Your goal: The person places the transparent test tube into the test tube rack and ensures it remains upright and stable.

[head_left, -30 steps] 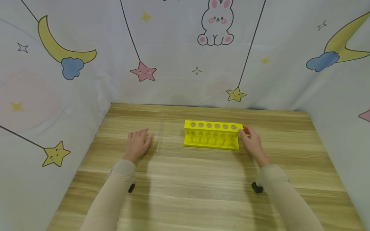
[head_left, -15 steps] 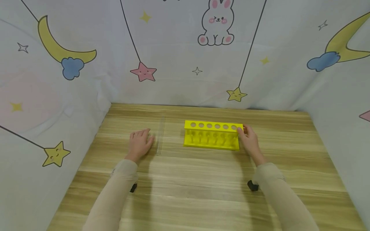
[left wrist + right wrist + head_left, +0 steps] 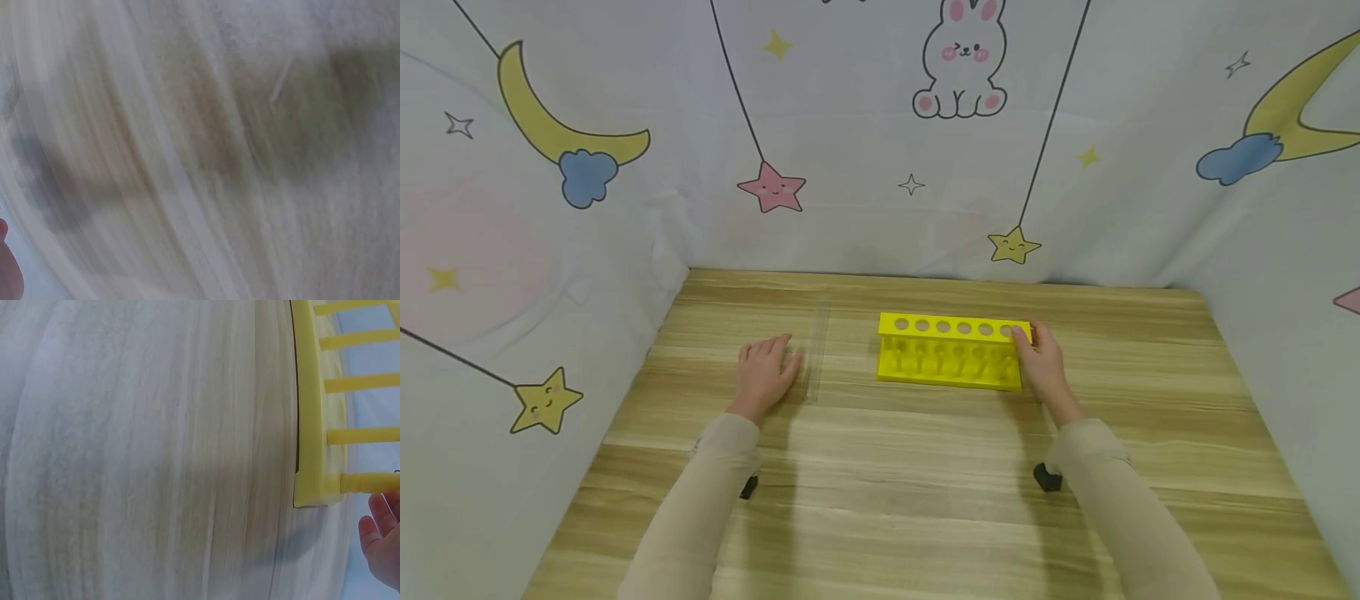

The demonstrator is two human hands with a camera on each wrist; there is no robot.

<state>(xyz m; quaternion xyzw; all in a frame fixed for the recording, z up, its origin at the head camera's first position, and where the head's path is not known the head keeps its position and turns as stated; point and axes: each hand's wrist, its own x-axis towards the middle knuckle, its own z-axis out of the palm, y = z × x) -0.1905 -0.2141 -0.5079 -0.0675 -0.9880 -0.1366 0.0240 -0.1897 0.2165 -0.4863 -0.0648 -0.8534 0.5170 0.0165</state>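
A yellow test tube rack [image 3: 953,334] stands upright on the table, with a row of round holes along its top. At its right end my right hand [image 3: 1045,367] grips the top bar, thumb in front and fingers behind. In the right wrist view, that hand [image 3: 384,544] is partly cut off beside the rack's end [image 3: 309,425]. A clear test tube [image 3: 816,354], faint against the wood, lies lengthwise left of the rack. My left hand [image 3: 764,375] rests with loosely spread fingers just left of the tube, the thumb close to it; whether they touch I cannot tell.
The wood-grain table [image 3: 910,492] is bordered at the back and sides by a white printed cloth [image 3: 865,225]. Black wrist devices sit under both sleeves. Only table surface and a bit of the left hand [image 3: 9,275] show in the left wrist view.
My right hand has shifted slightly left, its thumb farther over the rack's top. The left hand has edged right, nearer the test tube. Rack and tube look unmoved.
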